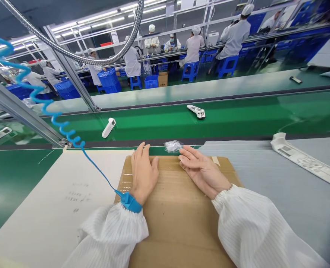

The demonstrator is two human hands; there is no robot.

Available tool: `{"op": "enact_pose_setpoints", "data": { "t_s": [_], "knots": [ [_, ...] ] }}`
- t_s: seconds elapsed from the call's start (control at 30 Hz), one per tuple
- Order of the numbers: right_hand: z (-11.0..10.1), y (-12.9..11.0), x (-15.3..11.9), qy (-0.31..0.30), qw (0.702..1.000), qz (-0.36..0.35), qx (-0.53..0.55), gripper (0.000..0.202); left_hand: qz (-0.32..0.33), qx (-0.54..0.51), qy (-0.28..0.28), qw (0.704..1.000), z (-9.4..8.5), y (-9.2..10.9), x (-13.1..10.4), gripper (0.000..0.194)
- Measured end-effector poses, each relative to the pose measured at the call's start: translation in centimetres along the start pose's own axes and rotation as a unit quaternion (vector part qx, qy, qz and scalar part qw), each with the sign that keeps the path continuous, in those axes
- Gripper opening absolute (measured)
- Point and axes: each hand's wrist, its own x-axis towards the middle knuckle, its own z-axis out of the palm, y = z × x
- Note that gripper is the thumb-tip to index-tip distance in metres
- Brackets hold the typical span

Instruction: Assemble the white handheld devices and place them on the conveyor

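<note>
A brown cardboard sheet (178, 230) lies on the bench in front of me. My left hand (144, 172) rests at its upper left, palm down with the fingers stretched forward, holding nothing. A blue strap (130, 202) with a coiled blue cord circles that wrist. Over the cardboard's upper right, my right hand (202, 169) is turned partly sideways, its fingers loosely extended and nothing visible in them. Its fingertips are close to a small heap of clear plastic pieces (173, 146) at the cardboard's far edge.
White handheld devices (109, 127) lie on the green conveyor (154, 124) beyond. White paper (98, 167) lies at left. On the grey sheet (260, 178) at right is a long white casing (307, 160). A metal post (70, 70) rises at left; people work farther back.
</note>
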Motion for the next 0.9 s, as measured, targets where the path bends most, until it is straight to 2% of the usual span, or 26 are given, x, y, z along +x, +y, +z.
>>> {"op": "enact_pose_setpoints", "data": {
  "t_s": [0.23,0.47,0.67,0.9],
  "knots": [
    [-0.2,0.0,0.1,-0.013,1.0,0.001,-0.014,0.05,-0.015,-0.026,0.001,1.0,0.0,-0.2,0.0,0.042],
    [0.3,-0.2,0.0,0.004,1.0,0.014,0.008,0.047,0.013,-0.023,0.007,1.0,-0.6,0.2,0.0,0.041],
    [0.2,-0.2,-0.1,-0.014,1.0,0.012,0.007,0.042,0.017,-0.064,0.089,0.994,-1.1,0.5,0.4,0.038],
    [0.1,-0.3,-0.1,-0.027,1.0,0.013,-0.001,0.04,-0.04,-0.08,0.09,0.992,-1.3,0.6,0.3,0.037]
  ]
}}
